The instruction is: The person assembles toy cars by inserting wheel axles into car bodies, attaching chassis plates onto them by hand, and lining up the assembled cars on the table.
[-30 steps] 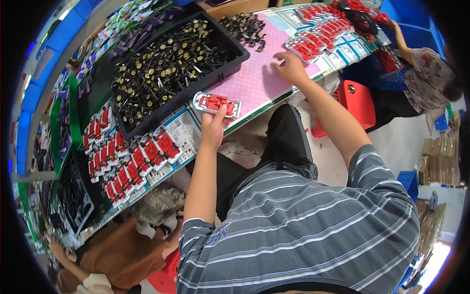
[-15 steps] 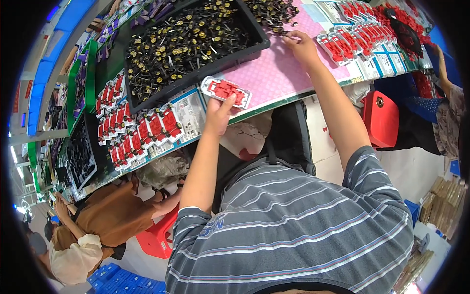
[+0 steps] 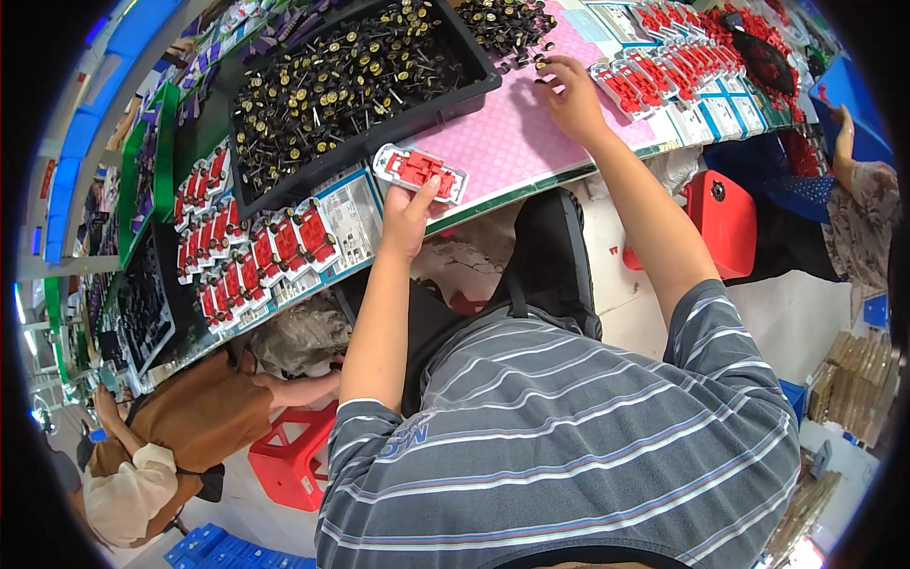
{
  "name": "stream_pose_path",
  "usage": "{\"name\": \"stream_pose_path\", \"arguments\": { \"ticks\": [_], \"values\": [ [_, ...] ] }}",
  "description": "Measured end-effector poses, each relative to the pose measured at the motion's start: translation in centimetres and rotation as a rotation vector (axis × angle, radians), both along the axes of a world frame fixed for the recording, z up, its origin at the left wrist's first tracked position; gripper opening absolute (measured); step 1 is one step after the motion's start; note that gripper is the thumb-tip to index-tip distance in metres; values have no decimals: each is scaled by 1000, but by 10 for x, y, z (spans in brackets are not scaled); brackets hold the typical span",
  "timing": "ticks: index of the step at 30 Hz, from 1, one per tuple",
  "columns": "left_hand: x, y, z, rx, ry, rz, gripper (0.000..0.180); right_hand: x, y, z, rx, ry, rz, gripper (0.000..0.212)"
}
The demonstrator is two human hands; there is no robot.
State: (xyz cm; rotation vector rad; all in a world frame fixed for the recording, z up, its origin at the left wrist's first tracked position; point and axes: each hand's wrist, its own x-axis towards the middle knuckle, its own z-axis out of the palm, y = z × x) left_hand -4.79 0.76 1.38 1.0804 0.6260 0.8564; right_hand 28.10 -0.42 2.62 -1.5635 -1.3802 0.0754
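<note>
My left hand [image 3: 408, 216] holds a toy car chassis [image 3: 422, 173], white with a red inner part, above the table's front edge. The thumb lies over its near end. Over a pink mat [image 3: 512, 133], my right hand [image 3: 574, 106] has its fingers curled with the tips close together. A small black wheel axle [image 3: 542, 82] shows at those fingertips, partly hidden. Just beyond lies a loose pile of black wheel axles [image 3: 502, 27]. A large black tray [image 3: 379, 137] full of black-and-yellow wheel axles stands beyond my left hand.
Rows of red-and-white chassis with wheels [image 3: 261, 256] lie at left. More chassis [image 3: 654, 76] lie at right, beside a heap of red parts [image 3: 758, 47]. A green bin [image 3: 163, 142] stands far left. Red stools [image 3: 725, 223] and co-workers [image 3: 190, 417] are at both sides.
My right hand has drawn slightly back from the loose pile toward me, its fingers more curled. My left hand still holds the chassis. The whole view has shifted a little.
</note>
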Motion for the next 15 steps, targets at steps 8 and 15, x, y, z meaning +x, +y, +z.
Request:
{"name": "stream_pose_path", "arguments": {
  "ticks": [8,15],
  "values": [
    [-10,0,-7,-7,31,-104,37,-26,-19,11,-83,-16,-133,50],
    [-11,3,-9,193,-101,-21,28,-175,-81,46,-192,90,247,54]
  ]
}}
